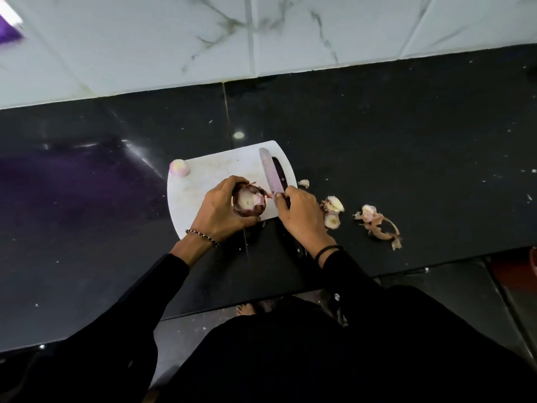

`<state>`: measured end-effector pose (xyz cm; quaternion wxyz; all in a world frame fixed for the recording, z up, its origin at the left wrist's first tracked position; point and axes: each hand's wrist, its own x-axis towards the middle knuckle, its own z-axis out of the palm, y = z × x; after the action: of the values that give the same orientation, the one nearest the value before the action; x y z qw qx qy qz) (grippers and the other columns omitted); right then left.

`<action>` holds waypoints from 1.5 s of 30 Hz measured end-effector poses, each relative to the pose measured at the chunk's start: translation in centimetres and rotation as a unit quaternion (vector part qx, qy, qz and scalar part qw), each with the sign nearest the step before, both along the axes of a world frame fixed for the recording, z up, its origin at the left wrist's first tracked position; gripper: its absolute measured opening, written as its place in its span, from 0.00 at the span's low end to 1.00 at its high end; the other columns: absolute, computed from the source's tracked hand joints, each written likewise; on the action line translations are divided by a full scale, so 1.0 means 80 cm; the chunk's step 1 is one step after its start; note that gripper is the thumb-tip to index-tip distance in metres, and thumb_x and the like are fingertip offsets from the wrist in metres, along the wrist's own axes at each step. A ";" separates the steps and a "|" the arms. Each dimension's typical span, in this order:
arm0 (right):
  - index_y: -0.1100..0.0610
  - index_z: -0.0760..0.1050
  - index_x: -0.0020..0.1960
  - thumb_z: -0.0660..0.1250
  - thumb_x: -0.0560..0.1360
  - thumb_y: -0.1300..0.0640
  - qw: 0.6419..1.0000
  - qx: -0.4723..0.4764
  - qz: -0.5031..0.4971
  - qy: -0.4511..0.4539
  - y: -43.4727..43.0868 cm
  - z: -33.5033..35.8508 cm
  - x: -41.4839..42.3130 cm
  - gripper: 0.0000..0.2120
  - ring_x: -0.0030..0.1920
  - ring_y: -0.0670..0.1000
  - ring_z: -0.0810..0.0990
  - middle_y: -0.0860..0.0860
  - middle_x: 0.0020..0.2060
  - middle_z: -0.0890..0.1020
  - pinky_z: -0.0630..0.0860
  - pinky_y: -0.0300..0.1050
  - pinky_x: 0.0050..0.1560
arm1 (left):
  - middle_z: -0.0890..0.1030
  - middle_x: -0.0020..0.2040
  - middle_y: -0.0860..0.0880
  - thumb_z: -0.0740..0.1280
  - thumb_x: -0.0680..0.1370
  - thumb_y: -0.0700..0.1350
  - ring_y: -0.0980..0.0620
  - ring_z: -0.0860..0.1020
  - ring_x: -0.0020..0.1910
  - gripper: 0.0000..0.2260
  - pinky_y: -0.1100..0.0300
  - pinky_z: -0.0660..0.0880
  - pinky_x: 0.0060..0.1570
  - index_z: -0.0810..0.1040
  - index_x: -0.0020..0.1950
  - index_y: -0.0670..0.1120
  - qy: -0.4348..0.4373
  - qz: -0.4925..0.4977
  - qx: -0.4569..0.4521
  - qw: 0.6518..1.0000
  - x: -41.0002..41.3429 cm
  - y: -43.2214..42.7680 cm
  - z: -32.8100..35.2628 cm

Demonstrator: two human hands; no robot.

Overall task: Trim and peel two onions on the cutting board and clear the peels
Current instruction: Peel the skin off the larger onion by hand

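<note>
Left hand (pixel 222 209) clamps second onion (pixel 249 201); right hand (pixel 302 212) grips knife (pixel 271 175). Pinch loosened skin against blade, pull away from fingers.

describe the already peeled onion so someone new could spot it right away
Find the white cutting board on the black counter. The peeled onion sits alone at its far left corner, small, pale and skinless, untouched, unlike the purple-skinned onion in the left hand.

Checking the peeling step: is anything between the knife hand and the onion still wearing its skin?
Nothing visible. The right hand holds the knife beside the unpeeled onion, which the left hand grips over the cutting board.
</note>
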<state>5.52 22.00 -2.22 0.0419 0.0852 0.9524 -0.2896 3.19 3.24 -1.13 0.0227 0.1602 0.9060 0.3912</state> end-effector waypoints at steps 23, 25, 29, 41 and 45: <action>0.50 0.82 0.58 0.71 0.78 0.46 0.967 -0.238 0.037 0.079 0.046 0.022 -0.008 0.12 0.52 0.41 0.81 0.44 0.51 0.83 0.76 0.33 0.53 | 0.81 0.58 0.45 0.78 0.61 0.52 0.47 0.79 0.56 0.37 0.55 0.76 0.58 0.75 0.68 0.43 -0.025 -0.039 -0.007 0.999 -0.008 0.057 0.001; 0.51 0.83 0.56 0.71 0.78 0.50 0.970 -0.222 0.027 0.097 0.057 0.021 -0.005 0.09 0.52 0.41 0.80 0.45 0.50 0.83 0.74 0.30 0.53 | 0.81 0.59 0.44 0.79 0.61 0.51 0.47 0.79 0.57 0.38 0.55 0.76 0.59 0.74 0.69 0.42 -0.022 -0.058 -0.010 0.998 -0.008 0.068 0.000; 0.53 0.83 0.53 0.69 0.79 0.51 0.974 -0.202 -0.025 0.098 0.079 0.012 0.005 0.07 0.50 0.40 0.81 0.43 0.48 0.84 0.74 0.29 0.52 | 0.81 0.61 0.44 0.83 0.62 0.47 0.46 0.79 0.59 0.39 0.59 0.73 0.61 0.73 0.70 0.41 -0.013 -0.093 -0.017 0.995 -0.004 0.089 -0.004; 0.55 0.80 0.55 0.65 0.82 0.52 0.974 -0.171 -0.149 -0.003 0.122 -0.005 0.020 0.09 0.49 0.45 0.79 0.45 0.46 0.82 0.75 0.36 0.48 | 0.80 0.62 0.45 0.83 0.63 0.48 0.49 0.78 0.59 0.40 0.59 0.73 0.62 0.72 0.72 0.44 -0.023 -0.166 -0.019 0.986 0.012 0.125 -0.013; 0.53 0.81 0.54 0.62 0.83 0.51 0.978 -0.179 -0.112 0.002 0.134 0.004 0.027 0.10 0.48 0.46 0.81 0.46 0.46 0.84 0.76 0.40 0.49 | 0.81 0.60 0.46 0.82 0.62 0.48 0.49 0.78 0.57 0.37 0.62 0.72 0.62 0.75 0.69 0.43 -0.024 -0.155 -0.017 0.987 0.011 0.131 -0.016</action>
<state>7.66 32.75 -1.91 0.0217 0.1814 0.8699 -0.4581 4.10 13.75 -2.41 0.1071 0.2892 0.8757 0.3715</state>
